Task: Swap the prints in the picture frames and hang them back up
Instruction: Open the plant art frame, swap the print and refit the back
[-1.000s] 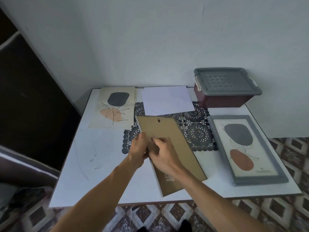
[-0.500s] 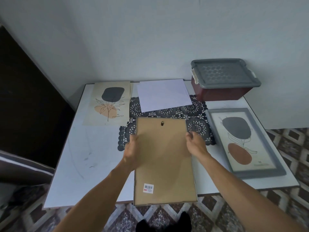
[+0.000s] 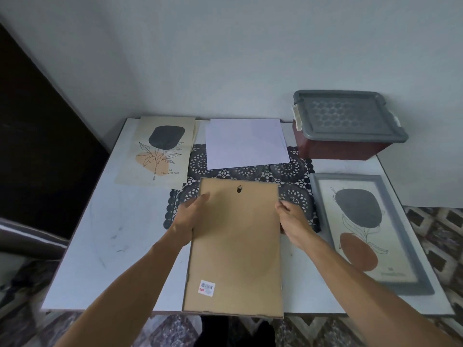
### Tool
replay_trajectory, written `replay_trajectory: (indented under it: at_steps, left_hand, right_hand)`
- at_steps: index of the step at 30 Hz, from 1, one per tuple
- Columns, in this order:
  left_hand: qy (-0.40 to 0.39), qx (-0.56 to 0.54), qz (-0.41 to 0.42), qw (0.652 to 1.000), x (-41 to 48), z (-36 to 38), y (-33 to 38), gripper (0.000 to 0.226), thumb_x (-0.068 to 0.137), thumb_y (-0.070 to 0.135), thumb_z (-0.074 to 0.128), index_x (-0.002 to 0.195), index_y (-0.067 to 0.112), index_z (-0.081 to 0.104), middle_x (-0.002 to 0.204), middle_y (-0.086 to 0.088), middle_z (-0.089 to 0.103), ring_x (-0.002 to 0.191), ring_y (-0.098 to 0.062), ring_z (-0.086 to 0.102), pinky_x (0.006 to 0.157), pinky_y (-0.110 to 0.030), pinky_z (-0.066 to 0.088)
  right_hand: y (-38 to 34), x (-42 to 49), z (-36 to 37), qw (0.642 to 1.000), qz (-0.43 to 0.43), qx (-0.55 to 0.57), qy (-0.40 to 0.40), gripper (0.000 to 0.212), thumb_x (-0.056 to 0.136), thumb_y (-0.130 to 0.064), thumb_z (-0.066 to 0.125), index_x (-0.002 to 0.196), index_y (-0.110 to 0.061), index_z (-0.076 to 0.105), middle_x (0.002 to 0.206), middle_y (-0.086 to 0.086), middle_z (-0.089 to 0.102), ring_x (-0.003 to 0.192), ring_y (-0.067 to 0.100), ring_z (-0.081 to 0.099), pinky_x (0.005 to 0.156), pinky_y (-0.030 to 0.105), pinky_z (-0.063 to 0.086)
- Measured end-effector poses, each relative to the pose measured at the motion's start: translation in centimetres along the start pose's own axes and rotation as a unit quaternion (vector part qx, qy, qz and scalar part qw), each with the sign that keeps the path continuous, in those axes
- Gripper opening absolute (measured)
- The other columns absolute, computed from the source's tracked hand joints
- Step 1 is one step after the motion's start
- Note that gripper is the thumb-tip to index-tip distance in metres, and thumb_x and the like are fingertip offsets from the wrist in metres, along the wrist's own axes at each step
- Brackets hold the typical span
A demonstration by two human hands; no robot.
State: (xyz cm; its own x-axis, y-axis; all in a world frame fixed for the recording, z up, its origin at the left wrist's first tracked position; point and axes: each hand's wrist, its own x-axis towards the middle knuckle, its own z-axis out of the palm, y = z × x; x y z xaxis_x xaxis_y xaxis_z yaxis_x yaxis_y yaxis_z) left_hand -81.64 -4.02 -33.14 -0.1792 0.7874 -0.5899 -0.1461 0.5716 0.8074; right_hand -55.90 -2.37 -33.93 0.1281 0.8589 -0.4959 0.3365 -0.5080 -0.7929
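A picture frame (image 3: 235,249) lies face down in front of me, brown backing up, with a small hanger near its top and a barcode sticker low on the left. My left hand (image 3: 191,216) grips its left edge and my right hand (image 3: 292,219) grips its right edge. A loose print (image 3: 160,149) with a grey blob and an orange leaf drawing lies at the table's far left. A grey frame (image 3: 400,236) holding a print of grey and rust shapes lies face up on the right. A blank white sheet (image 3: 245,144) lies at the back centre.
The white table (image 3: 105,246) stands against a pale wall. A dark lace doily (image 3: 293,171) lies under the sheet and frame. A dark red box with a grey lid (image 3: 345,121) sits at the back right. Patterned floor tiles show below and right.
The face-down frame turned from a slant to straight in front of me. My hands moved from its middle to its left and right edges. The view shifted slightly.
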Motion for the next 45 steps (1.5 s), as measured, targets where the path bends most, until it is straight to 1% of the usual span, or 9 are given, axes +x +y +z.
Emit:
replay_trajectory:
  at_steps: [3, 5, 7, 9, 15, 19, 27, 38, 45]
  left_hand:
    - [-0.02, -0.003, 0.008, 1.0, 2.0, -0.5, 1.0, 0.057, 0.075, 0.051, 0.079, 0.107, 0.004, 0.071, 0.106, -0.018, 0.072, 0.095, -0.035, 0.071, 0.081, -0.049, 0.06]
    - [-0.028, 0.029, -0.011, 0.999, 3.1, -0.4, 1.9, 0.048, 0.082, 0.049, 0.074, 0.108, 0.01, 0.067, 0.104, -0.016, 0.07, 0.087, -0.033, 0.069, 0.064, -0.04, 0.061]
    - [-0.029, 0.062, -0.021, 0.997, 3.8, -0.1, 2.1, 0.036, 0.087, 0.049, 0.068, 0.107, 0.018, 0.065, 0.111, -0.014, 0.067, 0.096, -0.031, 0.067, 0.072, -0.044, 0.06]
    - [-0.048, 0.081, -0.032, 0.995, 4.8, -0.4, 2.5, 0.04, 0.078, 0.052, 0.07, 0.104, 0.022, 0.068, 0.117, -0.016, 0.066, 0.103, -0.034, 0.066, 0.088, -0.057, 0.055]
    - [-0.163, 0.008, -0.083, 0.983, 5.7, -0.9, 4.1, 0.029, 0.095, 0.016, 0.052, 0.119, 0.007, 0.067, 0.116, -0.017, 0.07, 0.096, -0.026, 0.069, 0.071, -0.034, 0.058]
    - [-0.201, 0.013, -0.098, 0.974, 6.1, -1.0, 4.3, 0.031, 0.096, 0.015, 0.05, 0.122, 0.008, 0.066, 0.12, -0.017, 0.068, 0.098, -0.023, 0.066, 0.079, -0.033, 0.055]
    - [-0.221, 0.009, -0.093, 0.971, 7.3, -1.0, 3.5, 0.038, 0.093, 0.028, 0.066, 0.119, 0.0, 0.067, 0.12, -0.021, 0.067, 0.101, -0.027, 0.066, 0.092, -0.043, 0.054]
    - [-0.15, -0.037, -0.05, 0.987, 7.2, -0.2, 3.1, 0.04, 0.083, 0.019, 0.077, 0.114, -0.002, 0.065, 0.108, -0.022, 0.071, 0.089, -0.03, 0.071, 0.072, -0.039, 0.058]
    - [-0.179, -0.043, -0.037, 0.982, 6.8, -0.2, 3.1, 0.039, 0.08, 0.018, 0.078, 0.113, 0.002, 0.065, 0.111, -0.022, 0.07, 0.091, -0.03, 0.069, 0.081, -0.043, 0.058]
  right_hand:
    - [-1.1, 0.5, -0.4, 0.998, -0.019, -0.057, 0.0, 0.036, 0.103, -0.022, 0.047, 0.117, 0.01, 0.057, 0.12, 0.03, 0.058, 0.113, 0.041, 0.057, 0.1, 0.053, 0.044]
    - [-1.4, 1.3, -0.3, 0.991, -0.055, -0.121, 0.021, 0.031, 0.101, -0.019, 0.047, 0.11, 0.008, 0.06, 0.102, 0.025, 0.066, 0.091, 0.037, 0.065, 0.086, 0.05, 0.05]
    - [-2.6, 1.7, -0.1, 0.97, -0.108, -0.207, 0.075, 0.026, 0.101, -0.023, 0.047, 0.114, -0.005, 0.06, 0.095, 0.011, 0.065, 0.076, 0.021, 0.062, 0.075, 0.044, 0.054]
    - [-4.2, 2.9, 0.9, 0.933, -0.194, -0.275, 0.13, 0.034, 0.101, -0.03, 0.048, 0.13, -0.014, 0.054, 0.105, 0.008, 0.06, 0.085, 0.02, 0.061, 0.08, 0.042, 0.055]
    - [-8.6, 5.2, 4.9, 0.873, -0.312, -0.371, -0.047, 0.041, 0.103, -0.041, 0.044, 0.135, -0.021, 0.058, 0.114, 0.004, 0.071, 0.104, 0.022, 0.065, 0.094, 0.044, 0.05]
    - [-9.7, 6.2, 6.3, 0.868, -0.279, -0.38, -0.156, 0.029, 0.102, -0.034, 0.049, 0.117, -0.019, 0.07, 0.109, 0.001, 0.073, 0.099, 0.021, 0.067, 0.088, 0.038, 0.052]
    - [-11.1, 7.1, 6.4, 0.874, -0.228, -0.369, -0.22, 0.024, 0.1, -0.026, 0.056, 0.115, -0.018, 0.072, 0.121, -0.005, 0.07, 0.111, 0.012, 0.062, 0.093, 0.026, 0.046]
    - [-11.0, 7.7, 6.7, 0.925, -0.141, -0.288, -0.203, 0.027, 0.101, -0.021, 0.052, 0.117, -0.01, 0.071, 0.125, 0.0, 0.067, 0.111, 0.014, 0.06, 0.094, 0.027, 0.046]
    - [-11.4, 8.8, 6.3, 0.959, -0.001, -0.184, -0.216, 0.024, 0.094, -0.015, 0.066, 0.117, -0.011, 0.071, 0.132, 0.004, 0.063, 0.129, 0.017, 0.05, 0.106, 0.026, 0.031]
